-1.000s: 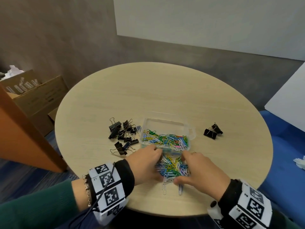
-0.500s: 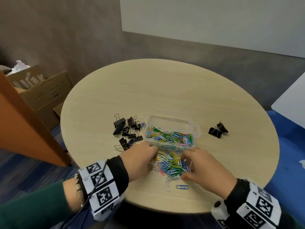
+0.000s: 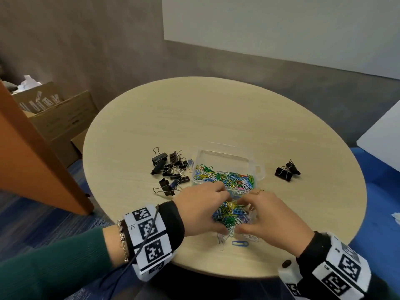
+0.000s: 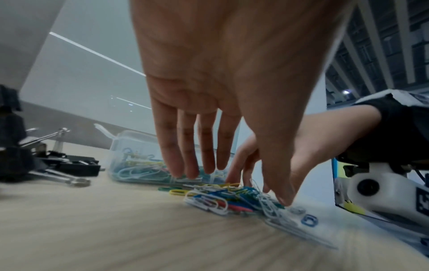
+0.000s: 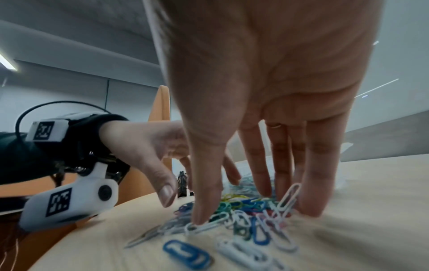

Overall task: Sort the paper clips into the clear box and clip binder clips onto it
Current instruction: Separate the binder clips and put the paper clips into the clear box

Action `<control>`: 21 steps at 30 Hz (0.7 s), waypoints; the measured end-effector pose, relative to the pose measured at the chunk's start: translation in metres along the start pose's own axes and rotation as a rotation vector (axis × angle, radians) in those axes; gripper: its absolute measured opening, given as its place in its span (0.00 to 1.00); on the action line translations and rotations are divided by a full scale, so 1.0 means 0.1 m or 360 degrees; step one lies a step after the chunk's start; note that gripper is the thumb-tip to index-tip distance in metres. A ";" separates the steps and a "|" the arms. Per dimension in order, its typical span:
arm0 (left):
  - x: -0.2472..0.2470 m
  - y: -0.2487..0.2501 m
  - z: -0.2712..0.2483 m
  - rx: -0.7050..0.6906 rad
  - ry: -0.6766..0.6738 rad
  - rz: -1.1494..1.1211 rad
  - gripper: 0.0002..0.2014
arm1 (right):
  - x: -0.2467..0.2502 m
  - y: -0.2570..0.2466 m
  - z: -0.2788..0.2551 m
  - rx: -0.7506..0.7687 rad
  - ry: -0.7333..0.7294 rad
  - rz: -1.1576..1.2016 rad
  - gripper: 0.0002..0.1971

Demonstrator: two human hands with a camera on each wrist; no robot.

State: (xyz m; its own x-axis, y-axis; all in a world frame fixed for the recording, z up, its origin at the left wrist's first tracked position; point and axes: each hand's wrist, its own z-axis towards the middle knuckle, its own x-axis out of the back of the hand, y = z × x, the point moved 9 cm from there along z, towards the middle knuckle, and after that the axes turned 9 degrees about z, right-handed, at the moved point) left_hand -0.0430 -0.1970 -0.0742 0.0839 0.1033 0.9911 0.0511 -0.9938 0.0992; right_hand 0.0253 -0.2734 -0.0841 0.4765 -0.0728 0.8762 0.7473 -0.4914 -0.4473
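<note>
Left forearm: dark green ribbed sleeve [image 3: 43,265]; a beaded chain bracelet [image 3: 122,241] at the wrist; a black wrist band [image 3: 173,221] carrying a white block of square black-and-white markers [image 3: 147,234], with a thin black cable [image 3: 138,250] running across it. Right forearm: a black wrist band [image 3: 311,254] with a matching white marker block [image 3: 342,276]. A white camera housing [image 5: 69,201] with a round lens hangs beneath the left wrist. A thin ring [image 5: 274,125] sits on one finger of the right hand.
</note>
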 end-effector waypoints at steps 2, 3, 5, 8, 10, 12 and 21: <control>-0.03 0.05 0.04 0.0015 -0.0024 0.0124 0.35 | -0.07 -0.01 0.01 -0.0019 -0.0030 -0.0032 0.33; -0.04 0.07 0.06 0.0021 -0.0040 0.0152 0.36 | -0.09 -0.03 0.02 -0.0011 -0.0026 -0.0038 0.32; -0.08 0.09 0.10 0.0037 -0.0077 0.0151 0.36 | -0.10 -0.06 0.04 0.0023 -0.0014 -0.0020 0.25; -0.08 0.10 0.14 0.0054 -0.0096 0.0120 0.29 | -0.06 -0.09 0.04 0.0075 0.0014 -0.0021 0.09; -0.07 0.10 0.16 0.0058 -0.0105 0.0110 0.23 | -0.04 -0.07 0.04 0.0088 0.0024 -0.0036 0.08; -0.08 0.08 0.18 0.0067 -0.0118 0.0092 0.17 | -0.01 -0.03 0.05 0.0076 0.0046 -0.0045 0.05; -0.07 -0.05 0.15 0.0091 -0.0060 -0.0001 0.12 | 0.23 0.06 0.07 -0.0003 0.0082 0.0195 0.05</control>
State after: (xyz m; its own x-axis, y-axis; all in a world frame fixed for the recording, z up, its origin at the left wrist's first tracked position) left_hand -0.0286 -0.1925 -0.0827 0.1213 0.1068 0.9869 0.1077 -0.9897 0.0938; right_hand 0.0434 -0.2720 -0.0679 0.5398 -0.1771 0.8230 0.6839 -0.4777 -0.5514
